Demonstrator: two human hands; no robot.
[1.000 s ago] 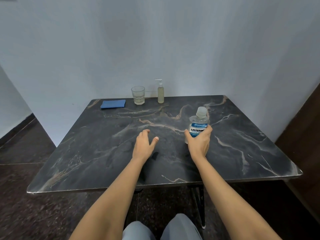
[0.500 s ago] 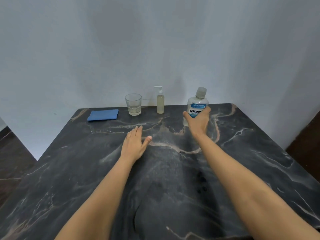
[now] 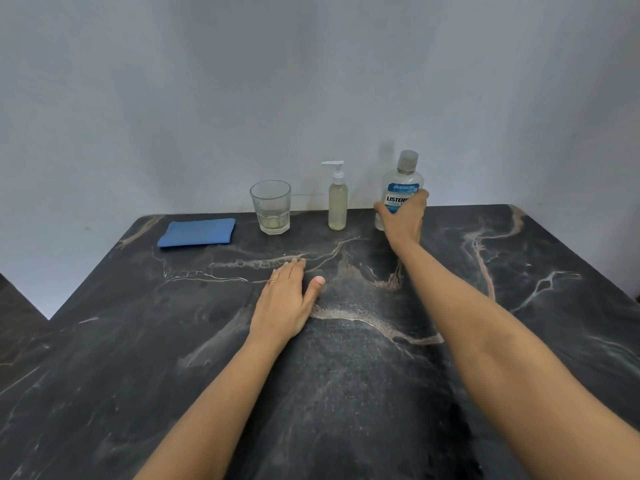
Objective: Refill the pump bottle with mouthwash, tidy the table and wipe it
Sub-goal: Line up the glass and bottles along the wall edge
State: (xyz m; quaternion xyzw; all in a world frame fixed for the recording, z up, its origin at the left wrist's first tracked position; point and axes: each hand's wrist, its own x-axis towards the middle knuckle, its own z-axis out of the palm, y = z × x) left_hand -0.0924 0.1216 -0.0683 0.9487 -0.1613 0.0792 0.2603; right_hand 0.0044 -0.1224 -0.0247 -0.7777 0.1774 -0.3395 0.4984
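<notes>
My right hand [image 3: 403, 221] grips the lower body of a clear mouthwash bottle [image 3: 401, 181] with a blue and white label and a grey cap, upright at the table's far edge. Just to its left stands a small pump bottle [image 3: 337, 202] with a white pump and pale yellowish liquid. A drinking glass [image 3: 270, 206] with a little liquid at its bottom stands left of that. A folded blue cloth [image 3: 197, 232] lies at the far left. My left hand [image 3: 287, 301] rests flat on the dark marble table [image 3: 363, 375], fingers together, holding nothing.
The table's far edge meets a pale wall [image 3: 311, 81]. Dark floor [image 3: 17, 306] shows beyond the table's left edge. Both of my forearms stretch across the tabletop from the near side.
My right hand has carried the mouthwash bottle from the table's middle right to the far edge beside the pump bottle. My view has moved closer; my left hand slid forward a little.
</notes>
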